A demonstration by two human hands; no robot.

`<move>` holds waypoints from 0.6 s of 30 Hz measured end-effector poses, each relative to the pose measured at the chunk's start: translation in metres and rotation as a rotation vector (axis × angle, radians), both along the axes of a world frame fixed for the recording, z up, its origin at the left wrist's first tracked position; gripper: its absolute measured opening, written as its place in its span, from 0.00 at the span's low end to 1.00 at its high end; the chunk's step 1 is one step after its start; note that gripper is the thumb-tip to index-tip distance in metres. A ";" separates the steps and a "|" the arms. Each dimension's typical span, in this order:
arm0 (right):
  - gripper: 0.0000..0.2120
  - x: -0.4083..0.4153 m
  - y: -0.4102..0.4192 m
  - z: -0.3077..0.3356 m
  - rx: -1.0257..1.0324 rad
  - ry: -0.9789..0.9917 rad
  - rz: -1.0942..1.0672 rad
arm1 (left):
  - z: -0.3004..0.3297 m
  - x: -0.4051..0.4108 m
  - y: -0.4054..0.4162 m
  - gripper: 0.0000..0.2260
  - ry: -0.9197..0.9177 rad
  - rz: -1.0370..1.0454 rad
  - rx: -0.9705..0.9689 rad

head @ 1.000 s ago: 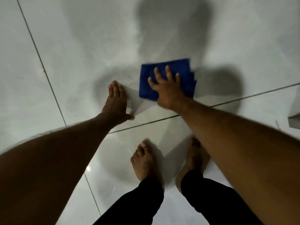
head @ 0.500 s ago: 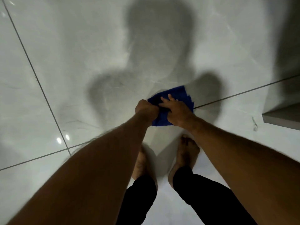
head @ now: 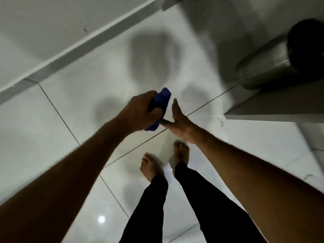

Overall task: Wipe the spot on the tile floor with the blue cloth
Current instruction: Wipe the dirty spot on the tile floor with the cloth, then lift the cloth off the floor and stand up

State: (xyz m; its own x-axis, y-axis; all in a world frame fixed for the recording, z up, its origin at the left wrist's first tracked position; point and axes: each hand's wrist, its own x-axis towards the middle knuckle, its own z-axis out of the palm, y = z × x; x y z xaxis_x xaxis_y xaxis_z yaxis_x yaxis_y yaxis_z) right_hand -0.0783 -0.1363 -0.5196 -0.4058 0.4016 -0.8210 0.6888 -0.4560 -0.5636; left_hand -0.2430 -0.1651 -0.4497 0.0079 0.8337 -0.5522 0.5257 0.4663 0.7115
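Left hand (head: 140, 113): fist closed around bunched blue cloth (head: 160, 106).
Right hand (head: 178, 122): open, empty.
Risk: bunched cloth could skip the spot.

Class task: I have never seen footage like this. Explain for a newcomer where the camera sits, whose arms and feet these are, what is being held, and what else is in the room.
There is no machine here. A person wears one wide-angle camera on the head, looking down, so the arms and bare feet are their own. The left hand is closed around a bunched blue cloth, lifted off the floor. The right hand is open, fingers stretched, and holds nothing. Below lies a pale tile floor with dark grout lines. A baseboard runs along the wall at upper left, and a ribbed grey bin stands at upper right. The picture is too blurred to show the spot.
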 end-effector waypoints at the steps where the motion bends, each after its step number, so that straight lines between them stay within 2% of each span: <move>1: 0.48 0.001 0.004 0.039 -0.058 0.056 -0.069 | 0.046 -0.005 0.008 0.08 -0.029 0.012 0.023; 4: 0.43 0.009 0.010 0.149 -0.287 0.289 -0.263 | 0.178 -0.018 0.023 0.11 -0.171 0.122 0.079; 7: 0.56 0.016 0.023 0.249 -0.389 0.470 -0.435 | 0.299 -0.024 0.031 0.15 -0.302 0.209 0.127; 9: 0.56 0.020 0.031 0.314 -0.371 0.600 -0.515 | 0.372 -0.022 0.037 0.11 -0.368 0.244 0.170; 10: 0.53 0.021 0.033 0.347 -0.355 0.656 -0.548 | 0.405 -0.019 0.039 0.10 -0.390 0.261 0.187; 14: 0.27 0.036 0.045 0.459 -0.146 0.730 -0.612 | 0.502 -0.005 0.053 0.14 -0.379 0.290 0.253; 18: 0.17 0.077 0.065 0.539 0.152 0.691 -0.754 | 0.547 0.020 0.063 0.12 -0.311 0.305 0.350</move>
